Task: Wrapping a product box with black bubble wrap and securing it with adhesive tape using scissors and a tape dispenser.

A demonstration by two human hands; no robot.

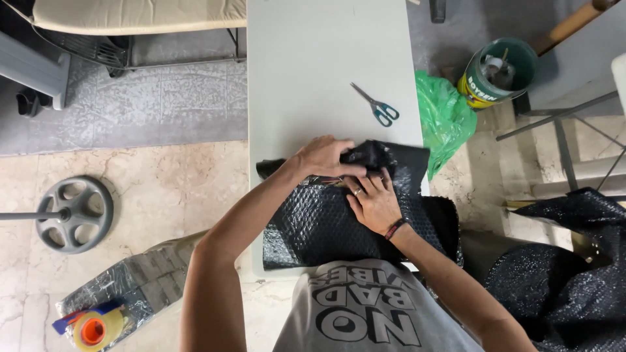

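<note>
Pressing down: left hand (324, 156) reaches in from lower left, forearm angled across, fingers curled over the dark folded bundle (378, 156) at the near end of the white desk (313, 65). Right hand (373, 203) lies flat, fingers spread, on the black bubble wrap (313, 228) just below the bundle, gripping nothing. Scissors (377, 105) lie apart, further up the desk.

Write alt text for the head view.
Seen from above, a person's left hand and right hand press on black bubble wrap at the near end of a white table. Scissors lie farther up the table; a green bag sits beside it.
</note>
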